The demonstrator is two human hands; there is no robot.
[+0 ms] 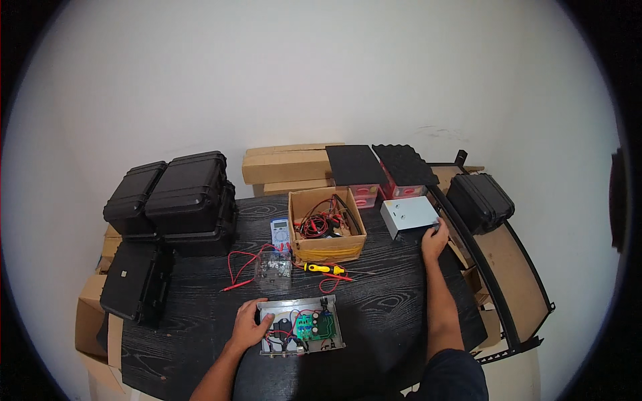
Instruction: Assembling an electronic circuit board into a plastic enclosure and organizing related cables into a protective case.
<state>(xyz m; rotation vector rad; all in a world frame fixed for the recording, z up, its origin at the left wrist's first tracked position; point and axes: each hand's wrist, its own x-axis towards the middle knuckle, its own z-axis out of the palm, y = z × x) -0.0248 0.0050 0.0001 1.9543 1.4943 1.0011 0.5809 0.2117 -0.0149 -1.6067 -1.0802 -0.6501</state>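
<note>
Chassis (294, 305) face up, long axis crosswise, left hand (251, 325) clasped on it, right hand (435, 241) clasped on cover (411, 212)

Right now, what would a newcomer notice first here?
Likely the open metal box, low in the middle, its green circuit board showing, the left hand gripping its left side. Beyond it lies a yellow tool before a cardboard box of wires; farther right, the right hand touches a pale box.

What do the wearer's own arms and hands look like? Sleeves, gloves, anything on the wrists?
Left hand and right hand: bare, no gloves. A dark, plain-looking sleeve shows at the right arm's lower end; none is in view on the left forearm. No watch, band or cable visible on either wrist.
</note>
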